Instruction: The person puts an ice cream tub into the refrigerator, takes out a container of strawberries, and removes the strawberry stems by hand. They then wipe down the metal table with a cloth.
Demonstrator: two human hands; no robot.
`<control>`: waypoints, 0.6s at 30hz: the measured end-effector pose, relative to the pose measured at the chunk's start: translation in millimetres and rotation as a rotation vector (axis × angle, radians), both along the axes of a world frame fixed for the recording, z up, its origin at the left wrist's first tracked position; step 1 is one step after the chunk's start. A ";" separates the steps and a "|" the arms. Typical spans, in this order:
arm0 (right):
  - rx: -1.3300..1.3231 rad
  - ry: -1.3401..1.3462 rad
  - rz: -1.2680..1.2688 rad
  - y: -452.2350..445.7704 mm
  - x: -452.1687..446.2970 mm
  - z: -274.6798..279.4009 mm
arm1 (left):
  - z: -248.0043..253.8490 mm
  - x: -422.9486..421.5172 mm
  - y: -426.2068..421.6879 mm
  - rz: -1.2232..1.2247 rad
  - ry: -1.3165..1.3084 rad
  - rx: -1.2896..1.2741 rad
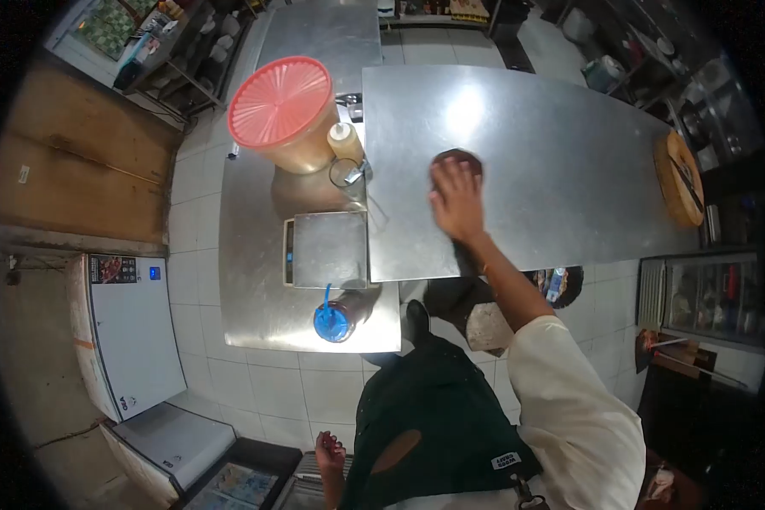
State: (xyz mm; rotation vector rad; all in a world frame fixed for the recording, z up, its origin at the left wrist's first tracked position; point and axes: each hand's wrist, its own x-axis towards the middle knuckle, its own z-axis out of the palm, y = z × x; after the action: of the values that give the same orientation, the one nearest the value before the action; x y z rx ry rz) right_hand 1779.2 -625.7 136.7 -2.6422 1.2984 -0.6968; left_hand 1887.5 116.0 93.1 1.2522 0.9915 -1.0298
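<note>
My right hand (457, 204) reaches over the steel table (552, 161) and presses down on a dark brown, rounded thing (461, 155) that shows past its fingertips; I cannot make out what it is. Its fingers lie spread over the top. Low in the view, beside the dark green apron (442, 408), hangs my left hand (330, 450), away from the tables, with its fingers curled; what they hold, if anything, is too small to tell.
On the left table stand a tub with a red lid (280, 102), a squeeze bottle (343, 140), a glass (346, 173), a scale (330, 250) and a blue-lidded jar (333, 322). A round wooden board (676, 183) with a knife lies at the right end.
</note>
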 end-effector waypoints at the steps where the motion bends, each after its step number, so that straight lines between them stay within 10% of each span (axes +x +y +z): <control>1: 0.059 0.035 0.120 22.3 4.7 4.9 | -4.3 -0.1 -5.3 -0.074 -0.009 -0.005; 6: 0.286 0.158 0.453 111.0 -77.5 46.7 | -13.3 3.7 -23.5 -0.123 0.024 -0.012; 10: 0.157 0.132 0.020 51.2 -138.9 28.1 | -13.7 1.5 -16.1 0.023 0.023 0.001; 14: -0.020 0.191 -0.298 -26.1 -88.7 -20.7 | -17.9 -4.7 -16.5 0.092 -0.113 -0.002; 18: 0.050 0.167 -0.007 19.1 -2.9 -9.1 | -10.5 -0.4 -27.0 0.059 -0.156 0.007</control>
State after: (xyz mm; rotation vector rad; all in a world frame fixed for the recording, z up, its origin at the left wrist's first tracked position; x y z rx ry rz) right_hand 1776.3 -606.6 127.6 -2.7053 1.3473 -0.4465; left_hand 1887.1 89.0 82.6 1.2811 0.9068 -0.8706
